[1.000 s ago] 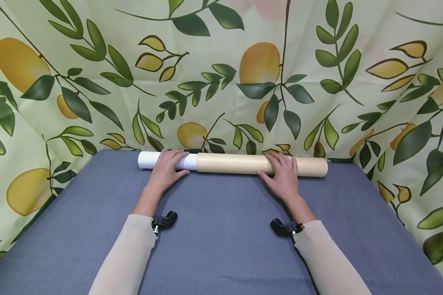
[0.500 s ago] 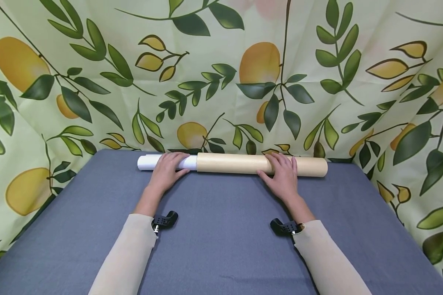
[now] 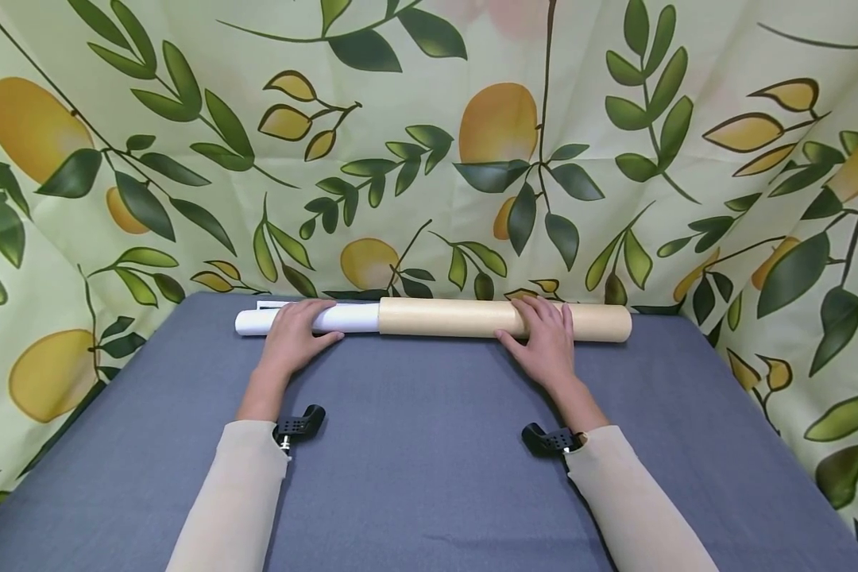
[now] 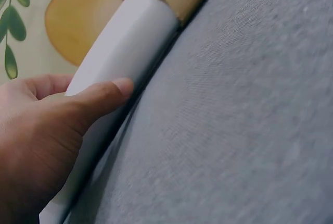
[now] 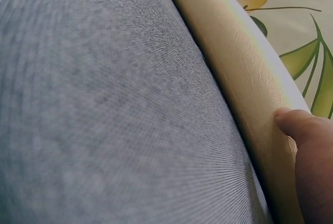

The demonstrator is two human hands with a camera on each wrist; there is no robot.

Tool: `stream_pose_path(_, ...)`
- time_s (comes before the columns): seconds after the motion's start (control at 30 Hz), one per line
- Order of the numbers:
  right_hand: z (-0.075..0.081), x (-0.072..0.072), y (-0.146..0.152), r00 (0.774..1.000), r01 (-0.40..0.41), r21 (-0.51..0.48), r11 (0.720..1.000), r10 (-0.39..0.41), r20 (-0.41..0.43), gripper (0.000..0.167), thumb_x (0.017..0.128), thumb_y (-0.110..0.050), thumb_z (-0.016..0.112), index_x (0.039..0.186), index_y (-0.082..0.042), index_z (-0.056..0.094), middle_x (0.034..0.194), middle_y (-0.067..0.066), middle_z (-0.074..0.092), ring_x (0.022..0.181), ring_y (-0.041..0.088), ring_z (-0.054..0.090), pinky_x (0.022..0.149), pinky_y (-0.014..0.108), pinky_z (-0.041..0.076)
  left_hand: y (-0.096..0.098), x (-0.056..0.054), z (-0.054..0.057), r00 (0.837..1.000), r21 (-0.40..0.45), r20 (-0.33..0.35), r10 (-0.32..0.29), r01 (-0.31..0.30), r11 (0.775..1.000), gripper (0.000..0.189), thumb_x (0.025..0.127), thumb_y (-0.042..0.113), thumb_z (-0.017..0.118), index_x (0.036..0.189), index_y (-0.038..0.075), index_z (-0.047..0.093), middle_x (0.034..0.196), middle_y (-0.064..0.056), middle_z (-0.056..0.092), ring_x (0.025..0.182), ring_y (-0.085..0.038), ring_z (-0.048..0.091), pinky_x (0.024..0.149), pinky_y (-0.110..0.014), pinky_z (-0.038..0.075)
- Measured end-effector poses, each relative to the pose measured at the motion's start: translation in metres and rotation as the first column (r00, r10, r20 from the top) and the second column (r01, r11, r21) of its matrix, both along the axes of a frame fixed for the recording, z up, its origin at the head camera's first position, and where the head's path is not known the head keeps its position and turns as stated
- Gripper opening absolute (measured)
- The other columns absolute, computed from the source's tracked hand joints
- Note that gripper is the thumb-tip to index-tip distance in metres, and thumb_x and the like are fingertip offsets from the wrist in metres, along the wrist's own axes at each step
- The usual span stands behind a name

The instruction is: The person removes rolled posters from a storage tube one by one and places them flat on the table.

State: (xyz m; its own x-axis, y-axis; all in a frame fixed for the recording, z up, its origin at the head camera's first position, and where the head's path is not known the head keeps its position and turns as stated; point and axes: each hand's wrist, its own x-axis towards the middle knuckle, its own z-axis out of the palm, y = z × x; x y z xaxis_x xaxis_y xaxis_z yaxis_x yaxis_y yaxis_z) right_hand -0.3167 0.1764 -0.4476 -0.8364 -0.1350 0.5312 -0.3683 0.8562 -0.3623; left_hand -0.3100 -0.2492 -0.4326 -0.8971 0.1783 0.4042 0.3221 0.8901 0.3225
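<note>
A tan cardboard tube (image 3: 443, 318) lies crosswise at the far side of the table. Out of its left end comes a white paper roll (image 3: 350, 318), whose outer edge stands a little loose at the back left. My left hand (image 3: 289, 340) grips the roll near its left end, thumb on the near side and fingers over the top. In the left wrist view the thumb presses along the white paper (image 4: 125, 41), short of the tube's rim. My right hand (image 3: 546, 345) holds the tube right of its middle, its thumb on the near side. The roll's inner part is hidden inside the tube.
A grey-blue cloth (image 3: 415, 461) covers the table. Behind and at both sides hangs a curtain (image 3: 400, 87) printed with fruit and leaves, close behind the tube. Black wrist cameras sit at both cuffs.
My left hand has moved left with the paper roll, so more white shows outside the tube. The roll's outer edge has loosened. My right hand and the tube stay nearly in place.
</note>
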Motion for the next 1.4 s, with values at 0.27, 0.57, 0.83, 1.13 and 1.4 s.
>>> stream_pose_path(0.27, -0.001, -0.001, 0.0, 1.0, 0.003, 0.004, 1.0, -0.003, 0.001, 0.067, 0.086, -0.045, 0.076, 0.14, -0.01, 0.058, 0.147, 0.015, 0.054, 0.143, 0.038, 0.04, 0.124, 0.062, 0.011, 0.005, 0.0, 0.003, 0.998, -0.001, -0.061, 0.012, -0.012, 1.0, 0.067, 0.078, 0.032, 0.087, 0.134, 0.005, 0.061, 0.136, -0.019, 0.061, 0.135, -0.039, 0.049, 0.122, -0.066, 0.019)
stream_pose_path(0.57, 0.001, -0.001, 0.0, 1.0, 0.007, 0.003, 1.0, -0.007, 0.001, 0.067, 0.086, -0.045, 0.077, 0.14, -0.01, 0.058, 0.147, 0.015, 0.054, 0.143, 0.038, 0.04, 0.124, 0.063, 0.011, 0.038, -0.003, 0.003, 0.987, -0.101, -0.129, -0.093, 0.08, 0.992, 0.064, 0.082, 0.021, 0.085, 0.139, 0.008, 0.059, 0.14, -0.018, 0.059, 0.136, -0.039, 0.05, 0.12, -0.066, 0.025)
stream_pose_path(0.83, 0.001, -0.002, -0.001, 1.0, 0.001, 0.001, 1.0, -0.001, -0.002, 0.066, 0.086, -0.046, 0.076, 0.14, -0.011, 0.058, 0.147, 0.015, 0.055, 0.143, 0.038, 0.04, 0.124, 0.063, 0.011, 0.037, -0.003, -0.001, 0.993, -0.093, -0.102, -0.052, 0.042, 0.995, 0.056, 0.087, 0.022, 0.08, 0.138, 0.009, 0.06, 0.139, -0.017, 0.062, 0.131, -0.039, 0.054, 0.119, -0.06, 0.031)
stream_pose_path(1.13, 0.0, -0.002, 0.0, 1.0, -0.002, 0.002, 1.0, 0.002, -0.006, 0.065, 0.087, -0.046, 0.075, 0.141, -0.012, 0.058, 0.147, 0.014, 0.054, 0.143, 0.038, 0.04, 0.124, 0.063, 0.012, 0.025, -0.006, -0.004, 0.999, -0.051, -0.035, -0.032, 0.03, 0.998, 0.056, 0.088, 0.024, 0.079, 0.138, 0.011, 0.06, 0.138, -0.014, 0.063, 0.132, -0.035, 0.054, 0.121, -0.052, 0.028)
stream_pose_path(1.4, 0.0, -0.001, 0.001, 1.0, -0.015, 0.001, 1.0, 0.015, -0.014, 0.066, 0.087, -0.046, 0.075, 0.14, -0.011, 0.058, 0.146, 0.015, 0.054, 0.141, 0.039, 0.041, 0.122, 0.064, 0.013, 0.014, -0.003, -0.004, 1.0, -0.02, 0.003, 0.005, -0.004, 1.0, 0.058, 0.085, 0.023, 0.081, 0.138, 0.011, 0.06, 0.138, -0.017, 0.062, 0.133, -0.038, 0.052, 0.121, -0.055, 0.027)
